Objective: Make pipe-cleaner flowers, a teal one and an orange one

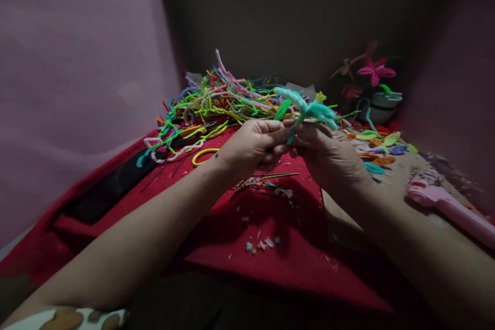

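Both my hands meet above the red cloth, pinching a turquoise pipe-cleaner flower with long looped petals spread to the left and right. My left hand is closed, its thumb and fingertips at the flower's base. On the other side, my right hand is closed around the same base, thumb on top. A short turquoise end shows below, between the fingertips. The exact contact of the fingertips is partly hidden.
A heap of colourful pipe cleaners lies behind my hands. Pliers with yellow handles and a black phone-like slab are at left. A pink glue gun rests right, near loose petals and a potted pink flower. Clippings litter the red cloth.
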`<state>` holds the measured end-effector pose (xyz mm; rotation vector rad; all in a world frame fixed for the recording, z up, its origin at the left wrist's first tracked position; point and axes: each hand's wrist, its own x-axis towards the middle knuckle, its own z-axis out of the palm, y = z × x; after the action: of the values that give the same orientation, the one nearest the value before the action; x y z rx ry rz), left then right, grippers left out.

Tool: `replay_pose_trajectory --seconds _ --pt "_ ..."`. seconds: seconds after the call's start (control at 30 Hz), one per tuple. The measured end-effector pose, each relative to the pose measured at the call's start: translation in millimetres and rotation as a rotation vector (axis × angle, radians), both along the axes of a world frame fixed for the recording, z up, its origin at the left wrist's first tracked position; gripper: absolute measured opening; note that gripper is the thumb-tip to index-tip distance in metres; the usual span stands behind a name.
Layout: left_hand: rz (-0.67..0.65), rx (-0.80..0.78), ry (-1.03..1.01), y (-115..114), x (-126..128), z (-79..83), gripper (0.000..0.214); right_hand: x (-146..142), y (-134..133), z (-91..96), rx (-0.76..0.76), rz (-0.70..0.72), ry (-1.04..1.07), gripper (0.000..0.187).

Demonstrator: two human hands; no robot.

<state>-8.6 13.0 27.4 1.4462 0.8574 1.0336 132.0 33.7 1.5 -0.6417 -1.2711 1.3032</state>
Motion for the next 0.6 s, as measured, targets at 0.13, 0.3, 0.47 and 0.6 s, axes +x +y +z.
replay_pose_trajectory --seconds 0.13,0.3,0.47,0.6 --pt "0.255 0.5 0.394 -3 3 -16.7 0.018 -1 -4 -8.9 -0.027 -0.022 0.079 0.002" --pt "0.488 1.022 0.873 -2 -2 -29.8 0.016 -6 -9 -12.2 0.011 -0.095 0.045 0.007" --pt "0.465 0.929 0.637 -3 -4 -29.3 0.016 -9 -9 -15.1 0.041 -0.098 -0.018 0.01" --pt "0.345 0.609 0.382 -7 0 -22.8 0.025 -8 -8 -15.6 0.001 -0.041 0.009 0.01"
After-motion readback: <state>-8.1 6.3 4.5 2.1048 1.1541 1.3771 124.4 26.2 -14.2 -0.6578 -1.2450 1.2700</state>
